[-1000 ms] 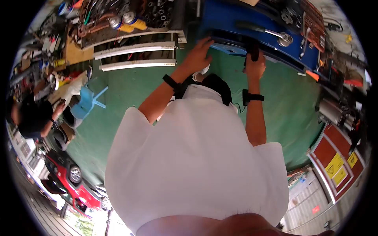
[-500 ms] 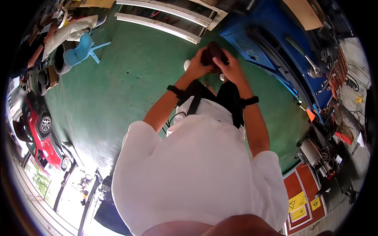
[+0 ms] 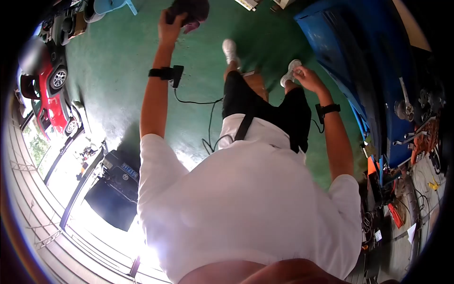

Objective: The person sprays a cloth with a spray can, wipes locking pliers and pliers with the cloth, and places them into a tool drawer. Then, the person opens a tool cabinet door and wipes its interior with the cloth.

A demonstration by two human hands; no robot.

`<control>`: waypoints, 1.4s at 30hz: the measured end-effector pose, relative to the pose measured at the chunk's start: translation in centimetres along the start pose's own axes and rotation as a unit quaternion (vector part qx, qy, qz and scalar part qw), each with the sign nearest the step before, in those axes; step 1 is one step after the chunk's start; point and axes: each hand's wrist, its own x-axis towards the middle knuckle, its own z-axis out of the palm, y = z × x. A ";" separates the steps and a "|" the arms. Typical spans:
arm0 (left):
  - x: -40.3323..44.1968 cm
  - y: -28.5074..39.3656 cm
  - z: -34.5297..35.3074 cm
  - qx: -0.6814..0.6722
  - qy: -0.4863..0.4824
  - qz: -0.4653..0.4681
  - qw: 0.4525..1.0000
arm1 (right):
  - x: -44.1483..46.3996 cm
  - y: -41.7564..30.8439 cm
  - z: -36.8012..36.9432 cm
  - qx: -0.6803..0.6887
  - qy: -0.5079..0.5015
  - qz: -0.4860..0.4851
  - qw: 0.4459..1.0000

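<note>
In the head view my left hand (image 3: 170, 29) is stretched out to the upper left, its fingers closed on a dark maroon bundle (image 3: 190, 10). The bundle looks like soft cloth, with a pinkish-purple flap hanging at its lower edge; its exact kind is unclear. Lower and to the right, my right hand (image 3: 309, 79) is held away from the bundle, above one white shoe (image 3: 289, 71). Its fingers are loosely bent and apart, with nothing visible in them. Both wrists wear black straps.
A brown box-like object (image 3: 256, 86) lies on the green floor (image 3: 113, 80) between my legs. The blue bench (image 3: 331, 42) at right carries a ratchet-like metal tool (image 3: 404, 106) and other tools. A light blue chair (image 3: 113, 4) stands upper left; a red car (image 3: 52, 94) is farther left.
Both hands were together on the maroon bundle. My right hand has let go and moved right and down; my left hand has carried the bundle up and left. The view has turned.
</note>
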 end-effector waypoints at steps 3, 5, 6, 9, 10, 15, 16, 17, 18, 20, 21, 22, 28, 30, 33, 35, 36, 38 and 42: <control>-0.2 4.3 2.4 -0.180 -0.006 -0.161 0.970 | -0.2 3.4 1.4 -0.043 0.026 0.075 0.996; 3.6 -1.6 4.3 -0.193 -0.031 -0.172 0.966 | 2.1 5.4 3.0 -0.049 0.031 0.039 0.998; 4.3 -4.5 5.0 -0.202 -0.070 -0.192 0.958 | 2.7 6.1 5.0 -0.044 0.036 0.017 0.998; 3.0 -7.8 9.5 -0.163 -0.126 -0.025 0.978 | 7.4 8.7 9.9 0.003 0.009 0.013 1.000; 2.8 -7.9 10.9 -0.175 -0.126 -0.033 0.976 | 9.4 9.5 11.6 0.003 -0.019 0.018 1.000; -0.5 -10.3 14.5 -0.439 -0.084 -0.184 0.875 | 19.6 10.3 17.4 -0.137 -0.124 0.101 0.977; -1.2 -10.8 14.5 -0.437 -0.076 -0.191 0.876 | 21.1 9.9 18.2 -0.179 -0.167 0.140 0.959; -1.7 -10.7 14.5 -0.424 -0.110 -0.187 0.879 | 23.3 14.2 21.6 -0.205 -0.131 0.037 0.969; -1.6 -11.3 15.0 -0.413 -0.144 -0.177 0.882 | 24.8 15.2 23.9 -0.208 -0.135 0.032 0.968; -1.0 -15.4 17.5 -0.436 -0.131 -0.115 0.883 | 28.8 15.2 27.3 -0.269 -0.259 0.031 0.927; -0.7 -16.5 18.4 -0.422 -0.147 -0.078 0.891 | 29.7 14.9 28.6 -0.306 -0.256 0.000 0.917; -0.5 -17.6 19.4 -0.406 -0.162 -0.044 0.898 | 29.7 14.4 30.0 -0.342 -0.253 -0.030 0.904; 0.3 -20.8 21.4 -0.293 -0.206 -0.046 0.933 | 31.7 17.8 32.9 -0.383 -0.204 -0.172 0.884; 1.3 -21.8 21.9 -0.320 -0.258 -0.078 0.908 | 32.9 18.1 31.9 -0.393 -0.191 -0.259 0.861; 1.7 -23.3 22.9 -0.338 -0.289 -0.107 0.889 | 35.7 18.8 32.0 -0.391 -0.347 -0.185 0.832; 3.1 -24.6 23.5 -0.342 -0.306 -0.122 0.880 | 35.5 15.7 30.5 -0.402 -0.312 -0.250 0.824; 3.3 -25.4 23.5 -0.371 -0.272 -0.138 0.877 | 35.0 14.8 30.5 -0.408 -0.283 -0.295 0.817; 3.6 -25.7 23.8 -0.408 -0.251 -0.155 0.864 | 36.4 16.2 33.5 -0.381 -0.300 -0.274 0.830; 4.2 -23.9 22.5 -0.566 -0.322 -0.126 0.748 | 39.1 16.6 34.3 -0.371 -0.517 -0.153 0.756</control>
